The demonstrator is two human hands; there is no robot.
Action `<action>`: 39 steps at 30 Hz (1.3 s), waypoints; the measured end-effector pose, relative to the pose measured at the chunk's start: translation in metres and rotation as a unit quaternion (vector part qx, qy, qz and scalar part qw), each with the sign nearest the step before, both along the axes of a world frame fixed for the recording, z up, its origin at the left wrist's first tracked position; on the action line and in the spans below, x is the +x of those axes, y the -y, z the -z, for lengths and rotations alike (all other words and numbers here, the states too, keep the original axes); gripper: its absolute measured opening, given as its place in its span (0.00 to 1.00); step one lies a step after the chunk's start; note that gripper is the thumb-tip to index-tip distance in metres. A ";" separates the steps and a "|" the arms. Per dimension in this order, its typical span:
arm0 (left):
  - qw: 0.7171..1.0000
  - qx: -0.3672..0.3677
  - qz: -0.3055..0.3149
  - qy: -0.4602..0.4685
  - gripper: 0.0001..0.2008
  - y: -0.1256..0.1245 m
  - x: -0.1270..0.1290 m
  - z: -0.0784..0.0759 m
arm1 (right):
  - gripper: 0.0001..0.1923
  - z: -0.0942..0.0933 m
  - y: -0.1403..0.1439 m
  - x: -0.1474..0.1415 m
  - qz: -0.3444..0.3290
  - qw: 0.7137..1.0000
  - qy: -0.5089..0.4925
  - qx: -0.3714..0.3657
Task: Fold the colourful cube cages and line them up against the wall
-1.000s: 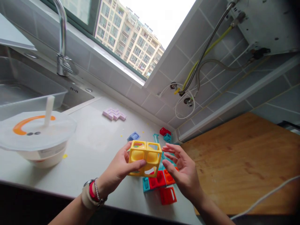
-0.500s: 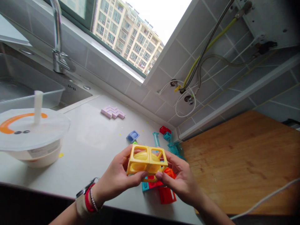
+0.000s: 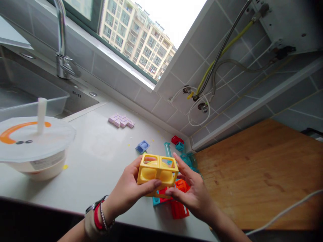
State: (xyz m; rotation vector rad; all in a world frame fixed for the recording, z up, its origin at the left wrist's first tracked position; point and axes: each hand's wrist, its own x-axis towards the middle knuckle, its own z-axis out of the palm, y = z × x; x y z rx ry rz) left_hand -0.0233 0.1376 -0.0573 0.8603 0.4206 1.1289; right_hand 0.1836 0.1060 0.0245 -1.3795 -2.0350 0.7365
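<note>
A yellow hollow toy block piece [image 3: 157, 173], made of joined open-sided cubes with rounded shapes inside, is held up over the counter between both hands. My left hand [image 3: 131, 186] grips its left side, thumb along the lower front. My right hand [image 3: 190, 188] is closed round the right end, a fingertip at the top corner and the thumb low. Behind and below it, red and orange block pieces [image 3: 180, 208] lie partly covered. A blue block piece [image 3: 142, 147] rests just beyond my left hand.
Light purple zigzag pieces [image 3: 121, 120] lie on the white counter [image 3: 96, 161]. Red [image 3: 177, 139] and teal pieces [image 3: 188, 160] sit near the wall. A lidded bowl [image 3: 37, 144] stands left by the sink [image 3: 83, 95]. At right is a wooden board [image 3: 257, 174] with a white cable.
The yellow block piece has tilted so its front face shows more, and has shifted slightly left. My right fingers have loosened and moved up at its right end.
</note>
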 end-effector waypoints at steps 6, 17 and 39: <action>0.990 -0.118 0.056 0.043 0.27 0.000 -0.004 -0.010 | 0.29 -0.007 0.001 -0.001 -0.018 0.992 0.058 0.110; 0.990 -0.085 0.101 0.048 0.26 0.003 -0.004 -0.008 | 0.67 -0.021 -0.002 -0.006 -0.148 0.952 0.218 0.155; 0.989 -0.110 0.049 0.088 0.40 0.010 -0.003 -0.017 | 0.56 -0.029 -0.012 -0.005 -0.112 0.957 0.201 0.177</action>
